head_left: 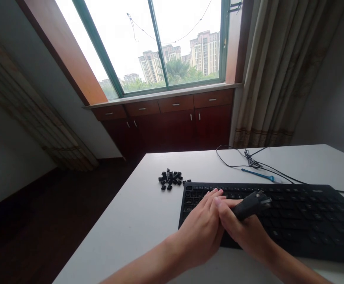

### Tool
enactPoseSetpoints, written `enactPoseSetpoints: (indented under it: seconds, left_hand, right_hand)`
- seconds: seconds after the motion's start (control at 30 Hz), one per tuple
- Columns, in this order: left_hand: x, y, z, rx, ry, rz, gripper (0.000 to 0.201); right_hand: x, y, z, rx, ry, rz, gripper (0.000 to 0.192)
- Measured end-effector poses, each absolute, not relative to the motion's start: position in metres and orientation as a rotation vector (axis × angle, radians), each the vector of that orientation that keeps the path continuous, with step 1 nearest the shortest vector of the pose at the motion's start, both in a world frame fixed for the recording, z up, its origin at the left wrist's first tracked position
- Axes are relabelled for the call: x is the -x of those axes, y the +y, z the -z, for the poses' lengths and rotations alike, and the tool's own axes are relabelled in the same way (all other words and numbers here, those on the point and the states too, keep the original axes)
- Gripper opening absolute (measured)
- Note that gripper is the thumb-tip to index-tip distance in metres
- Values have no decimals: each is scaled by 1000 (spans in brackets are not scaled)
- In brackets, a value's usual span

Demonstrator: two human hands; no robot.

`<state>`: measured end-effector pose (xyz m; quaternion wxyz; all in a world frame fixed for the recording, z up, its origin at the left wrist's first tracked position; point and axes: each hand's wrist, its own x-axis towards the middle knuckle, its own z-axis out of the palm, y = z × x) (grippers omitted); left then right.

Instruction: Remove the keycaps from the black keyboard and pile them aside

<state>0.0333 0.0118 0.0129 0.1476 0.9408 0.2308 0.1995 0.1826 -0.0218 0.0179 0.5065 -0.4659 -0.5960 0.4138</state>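
the right hand (242, 230), low and right of centre in the frame, is wrapping its fingers closed around a dark tool (251, 205) with a pale metal tip, angling it up and to the right above the keys, probably so the tip is staying clear of the board. the left hand (201, 228) is lying just left of it, touching it, with its fingers laid flat and close together on the left part of the black keyboard (307, 221), seemingly steadying the board; it is holding nothing that i can make out. the keyboard is sitting along the lower right of the white table (130, 221), wide, flat and matte black. above and left of it, a small heap of loose black keycaps (171, 179) is lying apart on the table. a black cable (248, 161) and a blue stick (257, 174) are lying behind the keyboard.
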Motion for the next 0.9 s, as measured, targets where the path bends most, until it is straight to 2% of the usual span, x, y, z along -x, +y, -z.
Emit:
enactPoseSetpoints:
  seconds: [0.13, 0.2, 0.3, 0.63, 0.73, 0.9]
  left_hand:
    - [-25, 20, -23, -2616, 674, -631, 46]
    - [-19, 25, -27, -2624, 692, -645, 38]
    - [-12, 34, -28, -2693, 669, -639, 27]
    - [7, 54, -38, -2755, 390, -524, 18]
    - [14, 64, -38, -2633, 507, -671, 17]
    - [37, 89, -30, -2557, 1045, -961, 15]
  right_hand:
    - [-188, -21, -25, 1131, -1316, -1061, 57]
    - [-190, -20, -29, 1127, -1256, -1072, 59]
    - [-193, -17, -34, 1132, -1180, -1096, 61]
    - [-197, -14, -30, 1173, -1162, -1111, 60]
    - [-198, -14, -29, 1174, -1192, -1118, 59]
    - [-202, -13, -25, 1170, -1271, -1122, 59]
